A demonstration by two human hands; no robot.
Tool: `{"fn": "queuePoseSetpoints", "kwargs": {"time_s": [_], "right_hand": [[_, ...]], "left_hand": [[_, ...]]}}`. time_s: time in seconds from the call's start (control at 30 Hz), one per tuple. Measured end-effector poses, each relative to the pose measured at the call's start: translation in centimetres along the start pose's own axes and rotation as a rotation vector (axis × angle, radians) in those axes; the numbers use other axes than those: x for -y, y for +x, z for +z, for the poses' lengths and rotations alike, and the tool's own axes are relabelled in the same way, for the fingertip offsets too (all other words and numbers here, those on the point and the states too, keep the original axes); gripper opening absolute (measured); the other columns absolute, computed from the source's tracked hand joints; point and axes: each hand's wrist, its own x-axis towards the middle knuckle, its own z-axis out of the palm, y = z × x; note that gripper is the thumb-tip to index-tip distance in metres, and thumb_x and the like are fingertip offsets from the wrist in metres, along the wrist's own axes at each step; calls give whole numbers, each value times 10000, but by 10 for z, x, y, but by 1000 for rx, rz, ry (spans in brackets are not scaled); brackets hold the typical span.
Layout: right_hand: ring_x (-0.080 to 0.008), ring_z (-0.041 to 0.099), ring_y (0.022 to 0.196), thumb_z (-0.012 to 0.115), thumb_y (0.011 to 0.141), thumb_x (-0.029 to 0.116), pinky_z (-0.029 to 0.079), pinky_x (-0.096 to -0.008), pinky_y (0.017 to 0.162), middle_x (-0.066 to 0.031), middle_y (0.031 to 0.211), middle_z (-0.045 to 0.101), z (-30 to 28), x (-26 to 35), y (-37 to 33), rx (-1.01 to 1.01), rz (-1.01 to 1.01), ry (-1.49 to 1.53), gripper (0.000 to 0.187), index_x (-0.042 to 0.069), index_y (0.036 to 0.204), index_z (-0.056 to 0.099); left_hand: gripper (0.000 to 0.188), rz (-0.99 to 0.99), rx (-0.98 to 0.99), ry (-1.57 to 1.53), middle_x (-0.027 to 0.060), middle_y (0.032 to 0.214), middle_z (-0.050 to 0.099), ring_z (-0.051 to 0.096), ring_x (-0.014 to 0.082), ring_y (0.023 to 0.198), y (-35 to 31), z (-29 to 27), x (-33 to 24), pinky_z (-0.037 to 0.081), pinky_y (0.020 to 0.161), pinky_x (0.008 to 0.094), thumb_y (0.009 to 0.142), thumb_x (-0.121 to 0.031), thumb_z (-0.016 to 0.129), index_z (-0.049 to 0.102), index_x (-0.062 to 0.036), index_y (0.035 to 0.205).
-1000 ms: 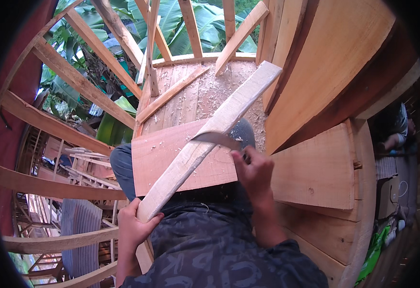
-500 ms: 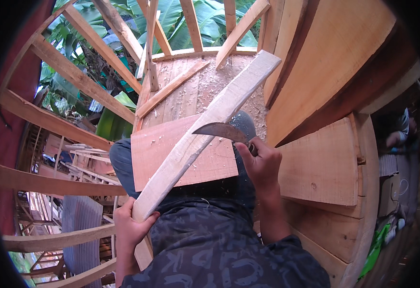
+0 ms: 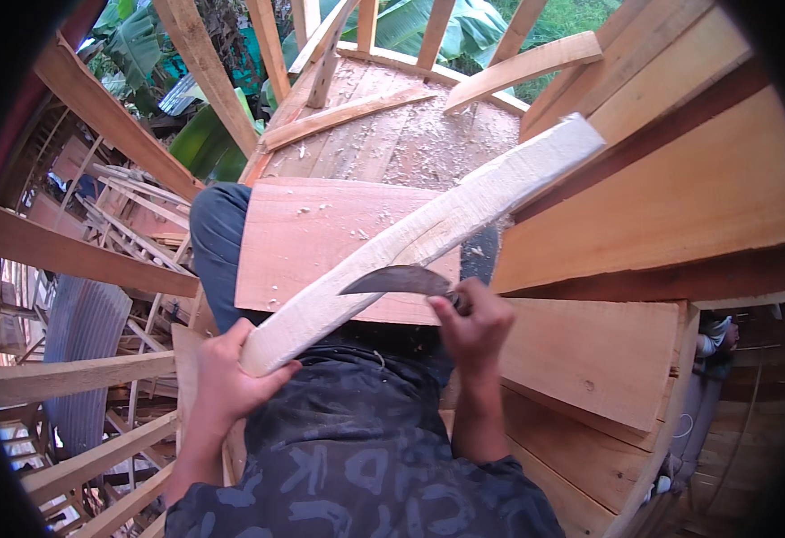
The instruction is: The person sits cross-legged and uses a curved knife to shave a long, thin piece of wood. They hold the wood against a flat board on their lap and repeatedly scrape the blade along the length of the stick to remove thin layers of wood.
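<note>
A long pale piece of wood [image 3: 446, 220] runs slantwise from near my waist up to the far right. Its near end is gripped by my left hand [image 3: 235, 372], with the thumb on one side. My right hand [image 3: 478, 323] is closed around the handle of a curved knife [image 3: 397, 280]; the fingers hide most of that handle. The dark blade points left and lies across the wood's lower part, at its near edge. Beneath the wood, a flat reddish board [image 3: 321, 224] rests on my lap, with a few shavings scattered on it.
Beyond my knees is a plank floor [image 3: 383, 134] strewn with shavings, where a loose wood strip [image 3: 348, 117] lies. Slatted wooden railings [image 3: 96, 255] curve along the left. Wide planks [image 3: 662, 215] stand on the right, beside a wooden board [image 3: 590, 359]. Banana leaves show outside.
The knife has moved down along the wood toward my left hand. The wood's far end has swung right and lower, and the whole view has turned somewhat.
</note>
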Motion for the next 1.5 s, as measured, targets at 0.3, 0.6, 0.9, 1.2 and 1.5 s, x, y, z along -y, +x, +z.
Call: {"fn": "queuePoseSetpoints", "kwargs": {"time_s": [0.3, 0.6, 0.9, 1.2, 1.5], "right_hand": [[-321, 541, 482, 675, 768, 418, 404, -394, 453, -129, 511, 513, 35, 7, 14, 165, 100, -182, 441, 50, 589, 511], [-309, 592, 497, 625, 772, 522, 465, -404, 494, -132, 522, 567, 41, 19, 19, 579, 97, -390, 510, 46, 598, 578], [-314, 596, 506, 607, 780, 523, 466, -408, 500, -144, 521, 562, 29, 12, 31, 677, 151, -504, 514, 46, 593, 575], [-321, 575, 478, 632, 800, 441, 460, -399, 481, -148, 524, 557, 32, 2, 36, 606, 217, -491, 448, 29, 637, 565], [-291, 583, 483, 657, 814, 291, 438, -380, 476, -144, 530, 549, 21, 12, 62, 845, 516, -167, 327, -12, 805, 534]], "left_hand": [[407, -198, 130, -84, 174, 655, 605, 625, 324, 623, 0, -6, 40, 467, 574, 367, 632, -327, 776, 561, -8, 763], [516, -410, 496, -109, 219, 707, 608, 616, 371, 692, 5, 13, 58, 465, 629, 402, 732, -485, 675, 569, 11, 825], [533, -424, 641, -227, 274, 775, 607, 617, 421, 793, 18, 19, 68, 469, 702, 434, 782, -467, 628, 534, 42, 909], [508, -408, 671, -238, 281, 809, 610, 615, 424, 824, 25, 17, 76, 467, 707, 433, 787, -433, 630, 520, 39, 936], [480, -447, 693, -243, 274, 818, 612, 613, 422, 825, 30, 13, 77, 464, 709, 420, 785, -393, 643, 517, 42, 945]]}}
